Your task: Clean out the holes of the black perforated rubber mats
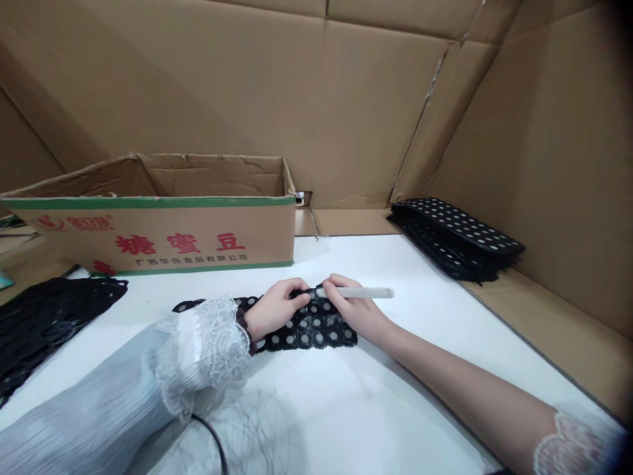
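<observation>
A black sheet with pale round dots (pixel 312 333) lies flat on the white table in front of me. My left hand (pixel 277 310) rests over its left part, thumb and fingertips closed on the upper edge. In my right hand (pixel 352 309) is a white pen-like tool (pixel 373 292), its back end pointing right and its tip at the sheet's upper edge, close to my left thumb. The tip itself is too small to make out. My left forearm and lace cuff cover part of the sheet's left end.
A cardboard box (pixel 208 231) with red lettering stands at the back left. Black material (pixel 54 316) is piled at the left. A stack of black dotted sheets (pixel 457 231) lies at the back right. Cardboard walls (pixel 247 86) enclose the white table (pixel 356 409).
</observation>
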### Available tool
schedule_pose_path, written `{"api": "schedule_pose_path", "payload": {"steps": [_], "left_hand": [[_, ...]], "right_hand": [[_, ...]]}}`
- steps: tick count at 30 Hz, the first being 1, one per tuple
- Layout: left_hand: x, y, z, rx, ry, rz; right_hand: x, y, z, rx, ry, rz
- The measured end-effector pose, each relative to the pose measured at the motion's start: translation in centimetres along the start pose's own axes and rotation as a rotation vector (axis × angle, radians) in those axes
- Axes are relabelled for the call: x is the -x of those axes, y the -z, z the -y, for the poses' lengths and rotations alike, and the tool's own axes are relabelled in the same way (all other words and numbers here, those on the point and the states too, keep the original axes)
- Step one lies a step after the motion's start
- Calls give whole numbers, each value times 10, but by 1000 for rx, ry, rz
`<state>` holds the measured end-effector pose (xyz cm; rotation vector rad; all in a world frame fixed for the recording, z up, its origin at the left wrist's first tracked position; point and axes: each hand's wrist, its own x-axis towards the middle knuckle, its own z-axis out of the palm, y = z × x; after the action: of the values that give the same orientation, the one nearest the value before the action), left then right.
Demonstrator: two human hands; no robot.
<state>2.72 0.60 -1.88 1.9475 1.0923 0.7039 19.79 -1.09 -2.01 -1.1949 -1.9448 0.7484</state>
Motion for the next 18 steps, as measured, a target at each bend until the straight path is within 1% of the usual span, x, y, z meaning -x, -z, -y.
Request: {"api": "schedule_pose_path", "payload": {"steps": [3, 7, 10, 13, 15, 18], "left_hand": [[1, -2, 1, 10, -19, -14], [2, -5, 1, -2, -40, -79], [3, -6, 1, -3, -45, -100], [3, -4, -1, -7, -66, -92], [4, -2, -2, -31, -84, -81], [5, -1, -2, -88, -76, -93]], "right_hand": [[-2, -3, -3, 93, 59, 6], [-6, -12, -7, 276, 148, -22], [-8, -17, -6, 329, 172, -37], [-8, -18, -5, 326, 168, -71], [-8, -14, -5, 284, 165, -94], [-7, -4, -6, 136, 113, -55]]}}
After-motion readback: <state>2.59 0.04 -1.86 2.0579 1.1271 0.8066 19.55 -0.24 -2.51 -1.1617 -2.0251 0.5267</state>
